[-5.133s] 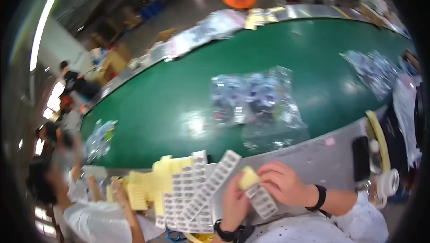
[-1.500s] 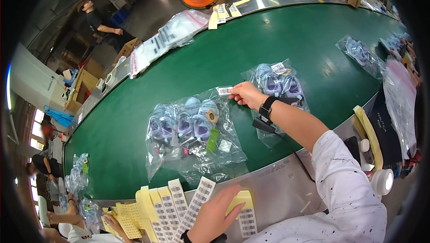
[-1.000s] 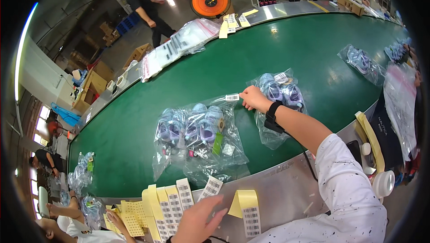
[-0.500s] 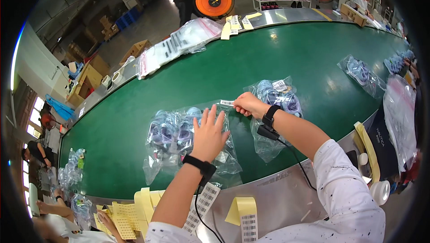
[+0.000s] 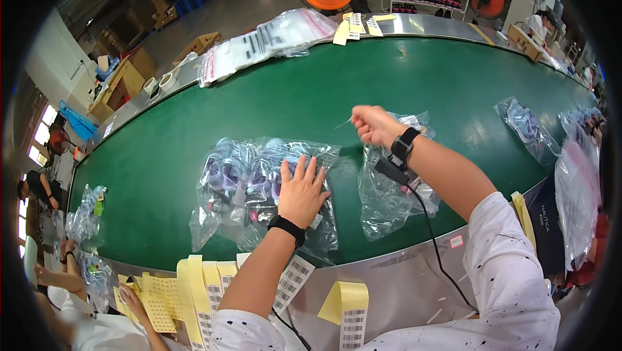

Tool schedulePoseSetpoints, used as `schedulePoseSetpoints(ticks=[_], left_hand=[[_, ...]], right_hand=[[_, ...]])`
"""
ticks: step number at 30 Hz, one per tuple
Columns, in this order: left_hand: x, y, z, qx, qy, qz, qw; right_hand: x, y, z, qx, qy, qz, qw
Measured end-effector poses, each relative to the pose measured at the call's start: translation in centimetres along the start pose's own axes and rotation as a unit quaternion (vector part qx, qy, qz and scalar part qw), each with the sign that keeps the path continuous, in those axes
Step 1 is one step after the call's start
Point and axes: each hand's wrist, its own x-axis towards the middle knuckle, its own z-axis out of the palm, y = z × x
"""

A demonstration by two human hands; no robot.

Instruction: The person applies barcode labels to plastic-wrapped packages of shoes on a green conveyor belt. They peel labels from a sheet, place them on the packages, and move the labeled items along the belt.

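Note:
My left hand (image 5: 302, 195) lies open with spread fingers on a clear plastic bag (image 5: 314, 237) of light blue and purple shoes. Another bagged pair of similar shoes (image 5: 223, 173) lies close against it on the left. Above the belt, beyond the bag's upper right corner, my right hand (image 5: 374, 124) pinches a small thin label (image 5: 343, 124), seen nearly edge-on and blurred. Partly behind my right hand and wrist is one more clear bag (image 5: 382, 212) with shoes in it. Both my wrists wear black bands with cables.
The green belt (image 5: 291, 101) curves across. Strips of barcode labels (image 5: 353, 315) and yellow backing paper (image 5: 194, 286) hang at the near metal edge. Flat plastic bags (image 5: 265, 43) lie along the far edge. A bagged shoe pair (image 5: 528, 127) lies right. Another person's hand (image 5: 133, 302) is at lower left.
My right hand has lifted up and away from the bag's upper corner with the label. My left hand stays on the bag. The view has shifted slightly.

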Motion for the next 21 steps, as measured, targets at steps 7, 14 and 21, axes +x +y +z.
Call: schedulePoseSetpoints(ticks=[7,14,21], left_hand=[[-0.8,-1.4,-0.5,-0.119,0.066,-0.038,0.990],[-2.4,-2.3,-1.8,-0.105,0.068,-0.059,0.990],[-3.3,-2.9,-1.3,-0.119,0.073,-0.064,0.988]], right_hand=[[-4.4,-0.2,2.0,-0.027,-0.032,-0.155,0.987],[-2.6,5.5,2.9,-0.053,-0.113,-0.127,0.984],[-0.9,6.4,4.6,-0.077,-0.111,-0.093,0.987]])
